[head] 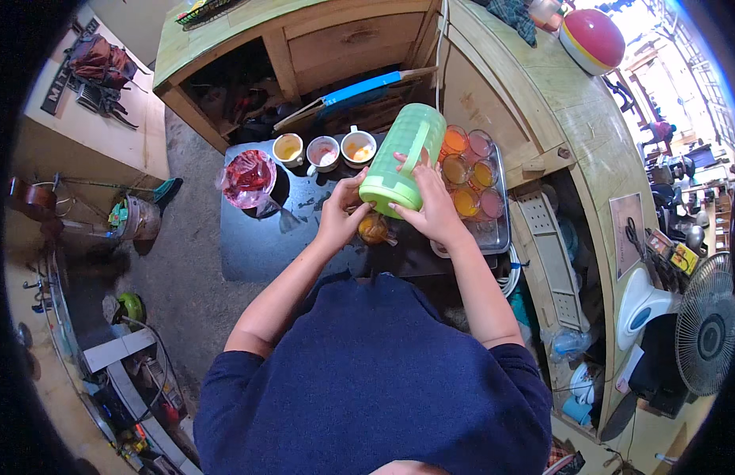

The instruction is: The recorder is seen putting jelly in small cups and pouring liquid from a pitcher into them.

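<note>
A green plastic pitcher (403,157) is tilted over a low dark table (249,249), its light green end toward me. Both hands grip it: my left hand (342,208) at the lower left edge, my right hand (427,193) on the right side by the handle. Beneath it lies a clear bag with something orange-yellow (373,228). Three white cups, a left one (288,149), a middle one (323,154) and a right one (358,147), hold coloured residue. A bowl with red contents and plastic film (249,178) sits at the left. Several glasses of coloured drink (466,202) stand on a clear tray (503,228).
Wooden cabinets (355,35) border the table's far side, with a blue flat object (361,89) leaning there. A counter (587,119) runs along the right, bearing a red-and-white rounded container (593,41). A fan (708,335) is at far right, a bucket (142,218) at left.
</note>
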`<action>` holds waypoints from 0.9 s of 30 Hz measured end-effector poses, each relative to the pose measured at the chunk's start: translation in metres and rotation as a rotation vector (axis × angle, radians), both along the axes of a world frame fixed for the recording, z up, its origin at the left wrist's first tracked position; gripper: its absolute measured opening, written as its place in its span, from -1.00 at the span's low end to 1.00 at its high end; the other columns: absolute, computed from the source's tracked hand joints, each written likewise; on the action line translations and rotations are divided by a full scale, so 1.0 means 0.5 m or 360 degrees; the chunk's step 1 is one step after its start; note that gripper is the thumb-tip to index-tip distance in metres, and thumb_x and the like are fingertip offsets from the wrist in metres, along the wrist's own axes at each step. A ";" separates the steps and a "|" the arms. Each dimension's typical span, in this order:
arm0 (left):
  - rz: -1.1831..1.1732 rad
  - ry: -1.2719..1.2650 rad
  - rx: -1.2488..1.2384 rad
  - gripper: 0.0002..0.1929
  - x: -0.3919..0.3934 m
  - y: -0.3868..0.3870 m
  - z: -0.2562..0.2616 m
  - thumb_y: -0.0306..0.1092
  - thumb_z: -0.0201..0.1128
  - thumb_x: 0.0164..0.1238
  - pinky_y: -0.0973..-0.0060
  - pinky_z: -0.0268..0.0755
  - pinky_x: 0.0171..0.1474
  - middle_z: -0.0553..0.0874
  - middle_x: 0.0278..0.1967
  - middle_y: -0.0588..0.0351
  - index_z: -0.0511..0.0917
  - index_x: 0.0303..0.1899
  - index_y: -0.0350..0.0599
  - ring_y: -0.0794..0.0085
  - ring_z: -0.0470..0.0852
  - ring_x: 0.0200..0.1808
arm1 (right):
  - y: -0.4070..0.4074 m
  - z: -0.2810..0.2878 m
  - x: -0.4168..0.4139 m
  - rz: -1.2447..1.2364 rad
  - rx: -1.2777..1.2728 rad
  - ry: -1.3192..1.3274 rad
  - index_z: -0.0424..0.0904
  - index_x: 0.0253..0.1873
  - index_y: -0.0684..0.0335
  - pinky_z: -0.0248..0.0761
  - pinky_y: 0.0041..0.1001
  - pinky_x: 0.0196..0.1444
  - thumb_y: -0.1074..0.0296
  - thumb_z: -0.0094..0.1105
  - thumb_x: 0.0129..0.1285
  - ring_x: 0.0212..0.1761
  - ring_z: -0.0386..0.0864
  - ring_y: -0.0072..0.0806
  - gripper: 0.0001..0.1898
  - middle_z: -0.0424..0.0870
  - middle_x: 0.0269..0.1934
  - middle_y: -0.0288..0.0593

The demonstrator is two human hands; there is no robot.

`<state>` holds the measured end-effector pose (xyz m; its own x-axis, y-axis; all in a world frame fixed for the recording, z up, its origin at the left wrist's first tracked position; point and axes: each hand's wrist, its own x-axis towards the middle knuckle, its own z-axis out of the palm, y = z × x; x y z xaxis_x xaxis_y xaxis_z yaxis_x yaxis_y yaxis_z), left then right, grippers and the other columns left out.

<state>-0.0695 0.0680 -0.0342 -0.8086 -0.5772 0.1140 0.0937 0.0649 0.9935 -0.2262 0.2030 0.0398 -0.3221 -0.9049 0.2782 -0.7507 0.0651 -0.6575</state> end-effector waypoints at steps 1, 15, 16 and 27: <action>-0.0005 0.0022 0.0007 -0.48 0.000 0.000 -0.003 -0.69 0.27 0.24 0.29 0.46 0.28 0.42 0.36 -0.07 0.32 0.22 -0.26 0.25 0.50 0.30 | -0.001 0.001 0.001 -0.0001 -0.0015 0.0031 0.38 0.24 0.18 -0.22 0.20 0.51 0.24 0.42 0.06 0.59 -0.07 0.06 -0.37 0.36 0.36 -0.03; -0.0022 -0.0012 -0.0029 -0.49 0.001 -0.003 -0.001 -0.69 0.27 0.24 0.30 0.48 0.27 0.36 0.41 -0.09 0.31 0.20 -0.25 0.24 0.50 0.31 | -0.002 0.018 0.001 0.0011 -0.0004 0.0095 0.38 0.24 0.17 -0.29 0.24 0.50 0.25 0.41 0.07 0.60 -0.11 0.05 -0.38 0.34 0.40 -0.13; -0.0018 0.0008 -0.0028 -0.49 0.001 -0.004 -0.006 -0.69 0.27 0.24 0.30 0.48 0.26 0.37 0.41 -0.09 0.31 0.20 -0.25 0.24 0.50 0.31 | -0.002 0.023 0.004 0.0013 0.0002 0.0112 0.36 0.26 0.18 -0.26 0.21 0.52 0.27 0.41 0.07 0.59 -0.08 0.05 -0.36 0.34 0.40 -0.16; 0.0057 0.0068 -0.0038 -0.53 0.000 -0.001 0.002 -0.66 0.26 0.26 0.34 0.51 0.21 0.55 0.26 -0.09 0.36 0.18 -0.24 0.28 0.58 0.23 | -0.004 0.022 0.000 0.0022 0.0021 0.0068 0.37 0.24 0.16 -0.30 0.25 0.50 0.24 0.41 0.08 0.60 -0.11 0.02 -0.38 0.33 0.42 -0.21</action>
